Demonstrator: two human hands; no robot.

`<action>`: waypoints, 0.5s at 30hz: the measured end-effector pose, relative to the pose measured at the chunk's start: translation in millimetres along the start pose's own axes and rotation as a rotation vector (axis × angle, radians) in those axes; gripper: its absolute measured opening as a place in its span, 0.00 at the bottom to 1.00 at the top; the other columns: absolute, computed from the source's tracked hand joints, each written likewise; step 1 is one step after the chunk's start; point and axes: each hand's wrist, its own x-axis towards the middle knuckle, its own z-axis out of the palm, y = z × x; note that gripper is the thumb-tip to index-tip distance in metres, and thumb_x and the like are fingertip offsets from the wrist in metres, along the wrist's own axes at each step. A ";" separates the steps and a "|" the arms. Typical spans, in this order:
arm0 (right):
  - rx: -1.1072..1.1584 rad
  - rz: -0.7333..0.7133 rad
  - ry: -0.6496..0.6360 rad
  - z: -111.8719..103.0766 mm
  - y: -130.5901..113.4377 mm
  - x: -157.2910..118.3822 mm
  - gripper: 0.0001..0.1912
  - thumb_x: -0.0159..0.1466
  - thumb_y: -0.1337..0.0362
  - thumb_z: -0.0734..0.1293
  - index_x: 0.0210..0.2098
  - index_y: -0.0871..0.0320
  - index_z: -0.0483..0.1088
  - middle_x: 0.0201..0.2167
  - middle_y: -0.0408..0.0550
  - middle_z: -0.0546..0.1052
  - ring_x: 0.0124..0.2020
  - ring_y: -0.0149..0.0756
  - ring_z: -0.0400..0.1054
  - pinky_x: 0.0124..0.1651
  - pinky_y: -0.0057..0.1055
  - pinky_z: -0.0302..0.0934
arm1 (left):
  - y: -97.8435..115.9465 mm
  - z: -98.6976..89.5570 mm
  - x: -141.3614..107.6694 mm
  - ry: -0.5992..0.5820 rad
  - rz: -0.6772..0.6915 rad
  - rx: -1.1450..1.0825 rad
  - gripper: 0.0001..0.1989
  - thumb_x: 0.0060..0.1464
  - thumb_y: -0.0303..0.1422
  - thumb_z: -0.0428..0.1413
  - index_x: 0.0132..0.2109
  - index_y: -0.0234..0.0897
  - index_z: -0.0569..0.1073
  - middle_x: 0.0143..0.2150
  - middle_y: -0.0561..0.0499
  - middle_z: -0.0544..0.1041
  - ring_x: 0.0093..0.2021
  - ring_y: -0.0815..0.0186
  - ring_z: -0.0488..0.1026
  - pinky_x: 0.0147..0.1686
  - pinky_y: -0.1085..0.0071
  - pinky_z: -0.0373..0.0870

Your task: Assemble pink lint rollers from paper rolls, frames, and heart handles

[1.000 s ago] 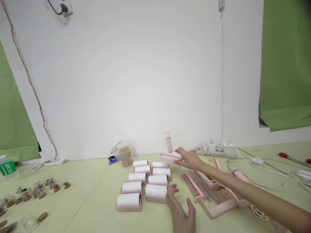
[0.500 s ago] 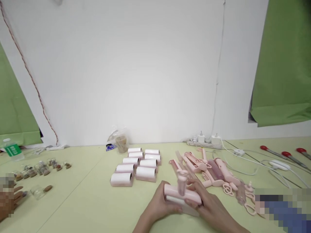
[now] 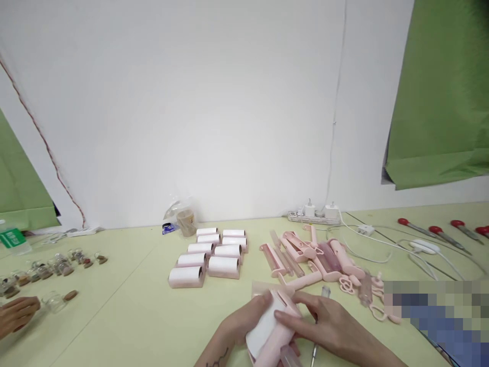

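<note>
While the left hand [image 3: 248, 318] curled partly closed around the white roll [image 3: 266, 326], the right hand [image 3: 324, 318] gripped its pink casing [image 3: 281, 331], one finger extended across the roll. Both things were tilted, held low in the view over the near part of the table [image 3: 130, 311]. A slim pen-like rod [image 3: 314, 352] showed beneath the right hand. Beyond the left hand, white rolls in pink trays [image 3: 223, 265] lay in two columns; loose pink parts [image 3: 301, 280] were heaped to their right. At far left, another person's hand [image 3: 20, 313] rested near small glass jars [image 3: 61, 265].
</note>
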 end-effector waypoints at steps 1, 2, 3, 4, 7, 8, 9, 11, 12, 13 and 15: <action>-0.026 0.001 0.004 -0.3 0.2 0.5 0.18 0.54 0.62 0.62 0.45 0.45 0.65 0.38 0.45 0.70 0.29 0.35 0.68 0.32 0.31 0.63 | -1.7 -0.8 -2.3 -0.014 0.011 0.027 0.36 0.37 0.58 0.50 0.42 0.29 0.68 0.30 0.47 0.71 0.30 0.64 0.68 0.34 0.69 0.63; -0.050 0.022 0.022 -1.7 2.0 1.1 0.22 0.53 0.63 0.61 0.48 0.48 0.60 0.39 0.47 0.68 0.28 0.34 0.67 0.31 0.31 0.63 | -3.0 -2.5 -4.9 -0.002 0.034 0.056 0.35 0.35 0.56 0.54 0.42 0.29 0.69 0.31 0.48 0.71 0.30 0.65 0.67 0.33 0.70 0.62; -0.057 0.063 0.051 -4.0 5.0 1.6 0.25 0.53 0.65 0.60 0.51 0.51 0.56 0.40 0.49 0.67 0.28 0.33 0.67 0.31 0.31 0.63 | -3.6 -4.6 -7.4 0.024 0.061 0.084 0.33 0.34 0.53 0.57 0.42 0.30 0.68 0.32 0.48 0.71 0.30 0.66 0.66 0.33 0.70 0.62; -0.037 0.127 0.086 -6.9 8.1 2.1 0.25 0.54 0.65 0.59 0.51 0.53 0.53 0.40 0.50 0.66 0.28 0.33 0.67 0.32 0.32 0.63 | -3.5 -6.5 -9.6 0.062 0.088 0.115 0.32 0.35 0.51 0.58 0.42 0.31 0.68 0.33 0.49 0.70 0.31 0.66 0.66 0.34 0.71 0.62; 0.108 0.247 0.111 -16.1 9.2 3.8 0.17 0.60 0.64 0.54 0.49 0.53 0.51 0.38 0.47 0.67 0.35 0.33 0.66 0.39 0.32 0.63 | 0.1 -7.6 -12.3 0.233 0.153 0.244 0.24 0.40 0.43 0.57 0.43 0.33 0.66 0.36 0.50 0.69 0.35 0.65 0.65 0.37 0.71 0.62; 0.171 0.249 0.060 -18.3 5.5 4.2 0.16 0.62 0.62 0.52 0.50 0.52 0.52 0.38 0.46 0.68 0.35 0.32 0.67 0.40 0.32 0.62 | 1.7 -6.2 -12.2 0.282 0.159 0.301 0.21 0.41 0.41 0.57 0.42 0.33 0.66 0.35 0.51 0.69 0.35 0.65 0.65 0.37 0.71 0.62; 0.223 0.241 -0.015 -19.9 -0.1 4.5 0.16 0.63 0.61 0.52 0.51 0.51 0.53 0.35 0.45 0.69 0.33 0.32 0.67 0.39 0.30 0.63 | 3.1 -4.3 -11.9 0.311 0.160 0.356 0.19 0.42 0.38 0.56 0.41 0.33 0.66 0.34 0.51 0.69 0.35 0.65 0.64 0.37 0.71 0.62; 0.264 0.213 -0.142 -22.0 -13.6 4.0 0.17 0.63 0.59 0.52 0.51 0.49 0.57 0.31 0.42 0.72 0.28 0.31 0.68 0.35 0.28 0.64 | 5.2 0.1 -11.4 0.331 0.164 0.432 0.15 0.42 0.34 0.54 0.40 0.33 0.67 0.33 0.52 0.69 0.35 0.66 0.64 0.37 0.71 0.62; 0.244 0.195 -0.168 -22.9 -20.1 3.2 0.16 0.63 0.59 0.53 0.50 0.48 0.59 0.30 0.42 0.73 0.27 0.32 0.68 0.33 0.27 0.64 | 6.0 2.1 -11.5 0.335 0.169 0.449 0.14 0.42 0.32 0.53 0.39 0.33 0.67 0.33 0.53 0.69 0.35 0.66 0.64 0.37 0.71 0.62; 0.199 0.173 -0.161 -23.9 -25.6 2.0 0.16 0.63 0.58 0.54 0.49 0.48 0.62 0.31 0.42 0.74 0.28 0.32 0.69 0.32 0.26 0.64 | 6.5 3.7 -11.7 0.340 0.172 0.456 0.14 0.42 0.32 0.53 0.39 0.33 0.67 0.33 0.53 0.69 0.35 0.66 0.64 0.37 0.71 0.62; 0.080 0.107 -0.091 -26.8 -32.9 -1.0 0.14 0.62 0.59 0.56 0.46 0.50 0.65 0.34 0.44 0.75 0.32 0.34 0.70 0.31 0.25 0.63 | 7.4 5.8 -12.4 0.358 0.171 0.463 0.13 0.43 0.32 0.52 0.39 0.33 0.67 0.34 0.52 0.69 0.35 0.65 0.64 0.37 0.71 0.62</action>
